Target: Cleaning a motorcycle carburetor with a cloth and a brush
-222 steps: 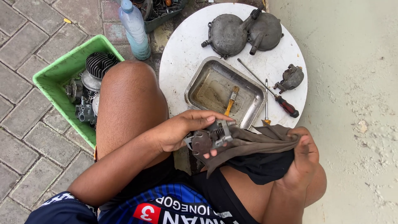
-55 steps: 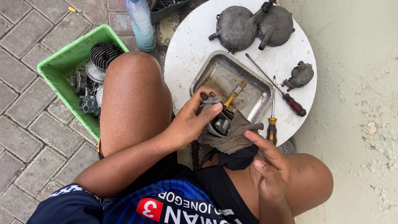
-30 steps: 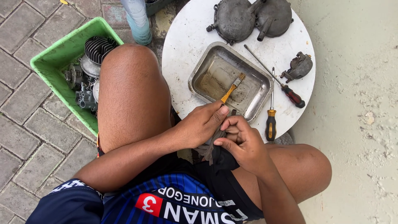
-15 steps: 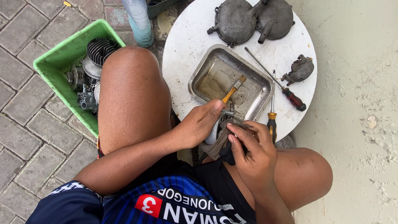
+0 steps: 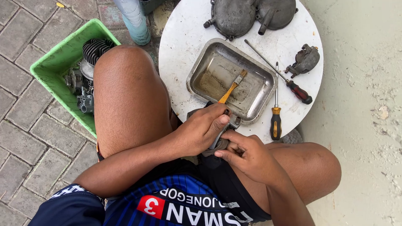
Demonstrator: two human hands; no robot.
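Both hands bunched on one small metal part, right at the near edge of the table

Left hand (image 5: 201, 132) is curled over the part (image 5: 228, 123) from above, gripping it; right hand (image 5: 247, 152) comes in from below with fingers pinched on the dark rag (image 5: 213, 146) under it; can't really tell the part's long axis, the hands hide most of it. It sits over the lap, touching both hands, left one more on top. Just beyond, the brush (image 5: 232, 87) lies slanted in the tray (image 5: 197, 71); two screwdrivers (image 5: 275, 113) lie to the right, pointing away; green crate (image 5: 54, 58) by the left knee.
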